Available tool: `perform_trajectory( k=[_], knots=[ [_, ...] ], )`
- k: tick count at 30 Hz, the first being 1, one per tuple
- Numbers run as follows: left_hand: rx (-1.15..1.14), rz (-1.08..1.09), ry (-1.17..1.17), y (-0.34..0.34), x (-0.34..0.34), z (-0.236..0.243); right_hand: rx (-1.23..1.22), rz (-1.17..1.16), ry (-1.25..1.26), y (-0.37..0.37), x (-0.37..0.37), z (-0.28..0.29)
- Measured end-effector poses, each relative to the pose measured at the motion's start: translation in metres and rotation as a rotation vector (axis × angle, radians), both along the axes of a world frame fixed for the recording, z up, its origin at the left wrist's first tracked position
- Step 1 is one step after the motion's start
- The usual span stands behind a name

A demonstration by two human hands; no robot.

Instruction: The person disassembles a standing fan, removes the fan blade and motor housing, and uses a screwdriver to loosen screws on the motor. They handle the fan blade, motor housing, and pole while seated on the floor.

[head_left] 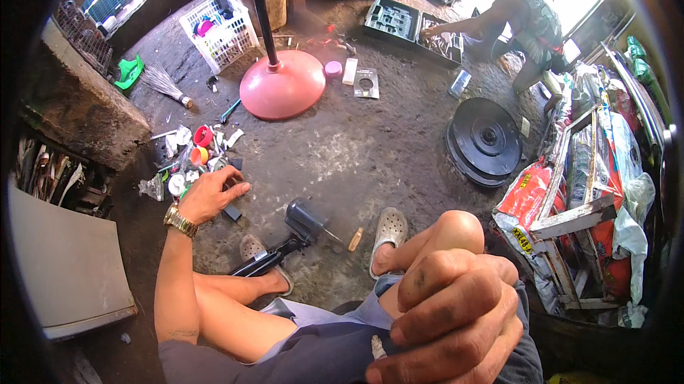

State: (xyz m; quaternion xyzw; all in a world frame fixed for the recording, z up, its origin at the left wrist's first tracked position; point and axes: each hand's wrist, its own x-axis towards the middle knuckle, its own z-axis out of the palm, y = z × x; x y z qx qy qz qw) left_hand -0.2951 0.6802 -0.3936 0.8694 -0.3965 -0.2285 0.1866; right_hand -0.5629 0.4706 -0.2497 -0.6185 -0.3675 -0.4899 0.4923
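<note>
My left hand (212, 197), with a gold watch (181, 220) on its wrist, hovers over the edge of a litter pile (192, 152) on the floor. Its fingers are loosely bent and apart, with nothing visible in them. Close to the camera, my right hand (456, 313) is closed, fingers curled. A small whitish tip (377, 347) shows by its fingers; I cannot tell what it is. Between my feet lies a black fan motor housing (306, 220) with a thin metal shaft and a black neck (267, 257). A small tan handle-like piece (356, 239) lies beside my right clog (390, 233).
A pink round stand base with a black pole (283, 85) stands ahead, near a white crate (221, 31). At right are black round discs (484, 138) and filled sacks with a wooden frame (570, 220). Another person (524, 21) reaches into an open tool case (395, 21).
</note>
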Motion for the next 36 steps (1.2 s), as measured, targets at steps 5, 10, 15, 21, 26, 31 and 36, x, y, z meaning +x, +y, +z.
perform_trajectory(
  k=[5,10,15,21,26,31,36],
  knots=[
    [0.041,0.032,0.142,0.002,-0.002,0.007,0.049,-0.026,0.067,0.002,0.003,-0.002],
    [-0.013,0.003,0.156,0.004,0.003,0.002,0.117,-0.121,0.082,0.004,0.004,-0.001],
    [0.022,0.017,0.158,0.013,0.005,0.001,0.113,-0.041,-0.155,-0.001,0.026,-0.017],
    [0.011,0.029,0.186,0.010,0.004,0.002,0.060,0.023,-0.006,-0.004,0.007,-0.010],
    [-0.008,0.025,0.192,0.015,0.004,0.000,0.121,0.053,0.042,0.004,0.003,-0.008],
    [0.002,0.046,0.206,0.014,0.003,0.001,0.096,0.060,0.047,0.005,0.000,-0.008],
    [0.012,0.048,0.210,0.016,0.003,0.001,0.078,0.133,-0.137,0.001,0.022,-0.017]
  ],
)
